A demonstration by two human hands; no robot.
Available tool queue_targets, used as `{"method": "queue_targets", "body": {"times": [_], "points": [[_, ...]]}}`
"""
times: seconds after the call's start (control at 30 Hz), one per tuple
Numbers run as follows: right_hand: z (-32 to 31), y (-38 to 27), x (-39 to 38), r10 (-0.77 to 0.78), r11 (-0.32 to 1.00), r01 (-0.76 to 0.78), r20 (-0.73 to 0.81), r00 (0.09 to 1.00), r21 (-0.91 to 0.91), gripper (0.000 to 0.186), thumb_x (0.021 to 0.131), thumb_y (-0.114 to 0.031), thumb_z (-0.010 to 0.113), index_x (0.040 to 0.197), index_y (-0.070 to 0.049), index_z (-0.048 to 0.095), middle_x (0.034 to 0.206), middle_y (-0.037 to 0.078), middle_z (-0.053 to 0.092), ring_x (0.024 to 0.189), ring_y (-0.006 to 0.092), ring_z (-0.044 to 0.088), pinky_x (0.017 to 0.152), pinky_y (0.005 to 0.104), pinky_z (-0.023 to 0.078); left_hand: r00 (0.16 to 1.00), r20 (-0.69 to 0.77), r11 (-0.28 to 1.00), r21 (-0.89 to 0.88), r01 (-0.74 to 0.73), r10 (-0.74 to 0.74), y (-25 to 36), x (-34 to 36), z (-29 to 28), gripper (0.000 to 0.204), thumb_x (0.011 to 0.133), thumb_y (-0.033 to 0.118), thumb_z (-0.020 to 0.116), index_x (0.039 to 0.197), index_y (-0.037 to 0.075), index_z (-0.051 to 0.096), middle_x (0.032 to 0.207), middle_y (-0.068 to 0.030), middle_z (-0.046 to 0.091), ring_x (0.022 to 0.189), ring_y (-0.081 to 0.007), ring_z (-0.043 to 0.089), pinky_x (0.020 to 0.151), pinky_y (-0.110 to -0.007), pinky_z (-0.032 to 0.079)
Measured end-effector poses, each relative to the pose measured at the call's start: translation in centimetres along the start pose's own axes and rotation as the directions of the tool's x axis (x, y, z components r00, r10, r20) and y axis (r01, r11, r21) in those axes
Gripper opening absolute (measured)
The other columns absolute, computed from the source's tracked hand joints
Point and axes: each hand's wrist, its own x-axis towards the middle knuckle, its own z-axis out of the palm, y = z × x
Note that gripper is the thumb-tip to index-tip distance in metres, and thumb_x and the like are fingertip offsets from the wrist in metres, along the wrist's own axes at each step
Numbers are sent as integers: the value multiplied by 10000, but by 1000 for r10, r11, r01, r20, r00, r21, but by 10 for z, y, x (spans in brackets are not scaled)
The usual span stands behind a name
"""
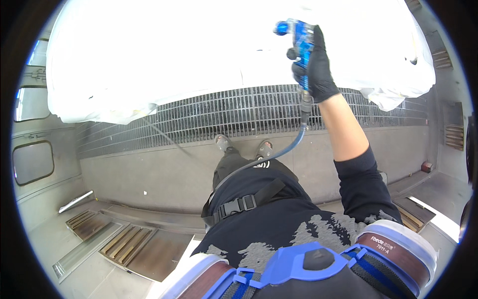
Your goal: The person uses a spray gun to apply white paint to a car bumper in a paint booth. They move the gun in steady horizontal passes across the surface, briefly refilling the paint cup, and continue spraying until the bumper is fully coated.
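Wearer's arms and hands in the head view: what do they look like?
Right hand: plain black glove, ending at the wrist. Dark, black or navy sleeve, its cuff ending partway up, so the forearm is bare between. No markings visible on glove. Left hand: out of view.

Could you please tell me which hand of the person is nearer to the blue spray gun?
Right. The gloved right hand is gripping the blue spray gun. The left hand is out of view, so its exact place cannot be told.
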Motion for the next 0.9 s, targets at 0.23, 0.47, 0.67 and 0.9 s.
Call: {"method": "queue_targets", "body": {"times": [0.23,0.47,0.67,0.9], "points": [[23,-51,51,192,981,-187,193,962,-45,786,922,-867,357,1223,-200,643,701,13,515,419,94,383,379,265,324,998,-60,999,-46,-6,3,25,-15,-11,471,965,412,581,1005,-23,757,924,-288,728,978,-432,721,844,-499,536],[-25,-83,63,191,969,-181,45,981,-168,736,939,-833,376,1159,-186,649,695,29,525,409,109,397,375,279,316,997,-72,996,-85,-30,24,26,7,-2,419,956,353,599,1000,-37,747,902,-287,726,953,-428,727,809,-493,530],[-83,-81,51,109,956,-155,-188,976,-250,680,989,-761,363,1142,-131,568,750,64,608,424,79,398,396,259,335,994,-54,991,-95,-99,94,22,57,4,375,949,302,615,996,-49,738,882,-285,725,932,-424,732,779,-489,526],[-141,-87,52,78,944,-176,-328,941,-278,693,998,-758,345,1091,-107,564,778,53,623,450,75,394,417,270,335,953,-65,953,-50,-299,296,31,171,4,324,940,243,633,991,-63,728,859,-284,724,907,-419,738,744,-483,521]]}}
